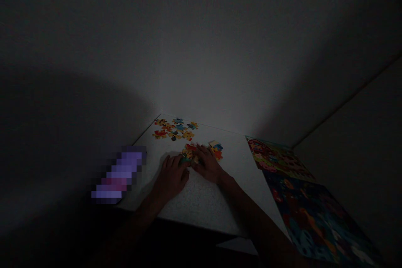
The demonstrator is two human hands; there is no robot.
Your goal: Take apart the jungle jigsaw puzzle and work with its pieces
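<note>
On the white tabletop, a small cluster of colourful jigsaw puzzle pieces (189, 149) lies between my two hands. My left hand (169, 174) rests on the table at the cluster's left side, fingers apart and the index finger touching its green edge. From the right, my right hand (209, 166) reaches over the cluster, its fingers bent down onto a puzzle piece that they partly hide. Just beyond the right hand are more pieces in orange and blue (216, 150). Dim light blurs the pictures on them.
Several loose puzzle pieces (173, 129) are spread near the table's back left corner. A phone-like object with a pixelated purple screen (121, 176) is at the left edge. Two picture sheets, one farmyard-like (276, 157) and one dark blue (317, 217), lie along the right. Walls (201, 71) enclose the table's back.
</note>
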